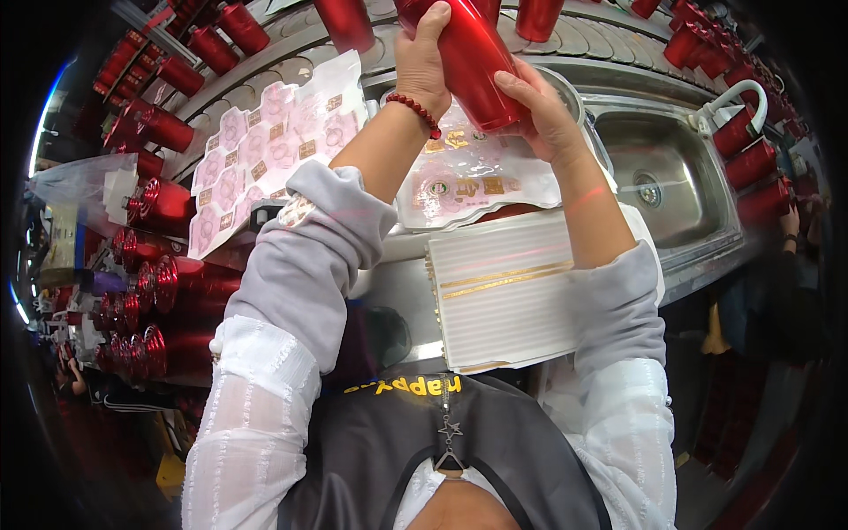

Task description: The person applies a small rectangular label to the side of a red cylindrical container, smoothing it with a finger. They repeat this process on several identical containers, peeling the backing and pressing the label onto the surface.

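A glossy red bottle [477, 66] is tilted between my two hands above the worktop, its top cut off by the upper edge of the picture. My left hand [424, 57], with a red bead bracelet at the wrist, is closed around its left side. My right hand [541, 110] grips it near the lower end, thumb on the front, other fingers partly hidden behind. Under the bottle lies a wet, shiny decal sheet [464, 190] with gold and pink print. Left of my left forearm is a cut sheet of pink and gold decals [274, 132].
A stack of white sheets with gold stripes [503, 291] lies at the near edge. To the right is a steel sink [658, 177] with a white faucet [751, 93]. A slatted conveyor [609, 44] carries red bottles behind. More red bottles [185, 283] lie at the left.
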A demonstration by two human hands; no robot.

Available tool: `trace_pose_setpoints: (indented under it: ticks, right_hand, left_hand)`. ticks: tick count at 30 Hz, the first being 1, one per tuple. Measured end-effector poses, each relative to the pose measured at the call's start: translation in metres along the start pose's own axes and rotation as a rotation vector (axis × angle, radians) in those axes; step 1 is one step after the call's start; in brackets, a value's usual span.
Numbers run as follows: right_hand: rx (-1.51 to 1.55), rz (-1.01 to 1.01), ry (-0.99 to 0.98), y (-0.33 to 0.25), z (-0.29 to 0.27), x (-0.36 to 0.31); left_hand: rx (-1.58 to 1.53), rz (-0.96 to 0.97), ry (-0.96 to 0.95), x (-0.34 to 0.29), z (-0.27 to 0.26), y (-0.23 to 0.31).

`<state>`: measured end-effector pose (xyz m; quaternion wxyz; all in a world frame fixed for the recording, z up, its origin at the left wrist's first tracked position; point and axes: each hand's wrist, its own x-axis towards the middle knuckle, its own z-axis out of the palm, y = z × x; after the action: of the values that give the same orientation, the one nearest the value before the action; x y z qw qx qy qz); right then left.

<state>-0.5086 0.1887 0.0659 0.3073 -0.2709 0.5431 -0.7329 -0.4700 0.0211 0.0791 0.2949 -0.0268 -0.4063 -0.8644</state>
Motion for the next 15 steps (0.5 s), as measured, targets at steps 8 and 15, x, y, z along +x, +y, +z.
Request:
trace_pose_setpoints:
  ticks: [8, 15]
  right_hand:
    - [0.162, 0.159, 0.076, -0.006, -0.01, 0.0]
    - [-0.511, 0.251, 0.181, -0.007, -0.04, 0.023]
  left_hand:
    - [0.142, -0.025, -0.073, -0.003, -0.011, -0.001]
    - [-0.134, -0.112, -0.011, 0.002, -0.028, 0.002]
